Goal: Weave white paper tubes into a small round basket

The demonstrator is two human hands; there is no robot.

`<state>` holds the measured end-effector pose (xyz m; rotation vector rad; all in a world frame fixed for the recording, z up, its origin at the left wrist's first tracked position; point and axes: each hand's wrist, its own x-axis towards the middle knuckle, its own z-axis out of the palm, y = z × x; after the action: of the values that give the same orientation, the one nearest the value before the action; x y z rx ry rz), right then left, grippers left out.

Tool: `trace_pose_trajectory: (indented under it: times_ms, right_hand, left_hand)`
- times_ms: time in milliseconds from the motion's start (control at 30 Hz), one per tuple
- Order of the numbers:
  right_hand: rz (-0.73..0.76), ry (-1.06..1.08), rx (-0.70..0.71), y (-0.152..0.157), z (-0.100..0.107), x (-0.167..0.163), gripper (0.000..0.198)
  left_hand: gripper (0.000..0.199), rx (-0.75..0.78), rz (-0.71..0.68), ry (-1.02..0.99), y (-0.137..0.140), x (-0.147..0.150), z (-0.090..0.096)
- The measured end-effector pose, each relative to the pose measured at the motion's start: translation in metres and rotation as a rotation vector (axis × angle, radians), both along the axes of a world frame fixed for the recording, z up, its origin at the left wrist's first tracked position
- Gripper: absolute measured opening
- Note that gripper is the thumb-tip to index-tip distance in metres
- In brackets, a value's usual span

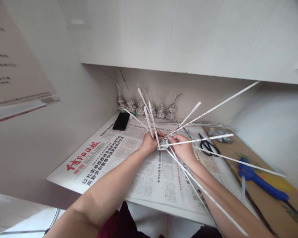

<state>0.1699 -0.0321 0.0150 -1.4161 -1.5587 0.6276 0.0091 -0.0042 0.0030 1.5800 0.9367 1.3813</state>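
Observation:
Between my hands, over the newspaper-covered table, is a small woven piece (165, 143) of rolled-paper sticks. Several long white paper sticks (208, 138) fan out from it in all directions. My left hand (149, 142) is closed around its left side, with the fingertips partly hidden behind the sticks. From the right, my right hand (182, 145) pinches the sticks near the same centre. Which single stick each hand grips is too small to tell.
Newspaper (109, 162) covers the table. A black phone (121, 121) lies at the back left, near several coiled paper gourds (140, 108). Black scissors (209, 147), crumpled paper (220, 135) and a blue glue gun (263, 181) are at the right, partly on cardboard (232, 158). An overhanging panel (183, 36) crosses above.

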Motion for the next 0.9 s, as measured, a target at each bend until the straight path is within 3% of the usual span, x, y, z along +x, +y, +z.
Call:
trace_pose_trajectory:
  times_ms: [100, 267, 500, 633, 900]
  right_hand:
    - [0.088, 0.141, -0.122, 0.002, -0.003, -0.001, 0.027]
    - [0.029, 0.263, -0.249, -0.001, -0.004, -0.007, 0.024]
    - [0.079, 0.537, -0.412, -0.006, 0.008, -0.012, 0.032]
    - [0.040, 0.557, -0.551, -0.005, 0.015, -0.011, 0.045]
    - [-0.022, 0.611, -0.666, -0.003, 0.013, -0.011, 0.040]
  left_hand:
    - [0.008, 0.002, 0.010, 0.005, 0.002, -0.002, 0.002]
    - [0.012, 0.010, 0.023, 0.085, 0.003, -0.005, 0.001]
    - [0.015, 0.036, 0.056, 0.195, -0.001, -0.006, 0.005]
    - [0.016, 0.068, 0.030, 0.202, -0.005, -0.004, 0.007]
    - [0.019, 0.179, 0.008, 0.285, -0.003, -0.007, 0.004]
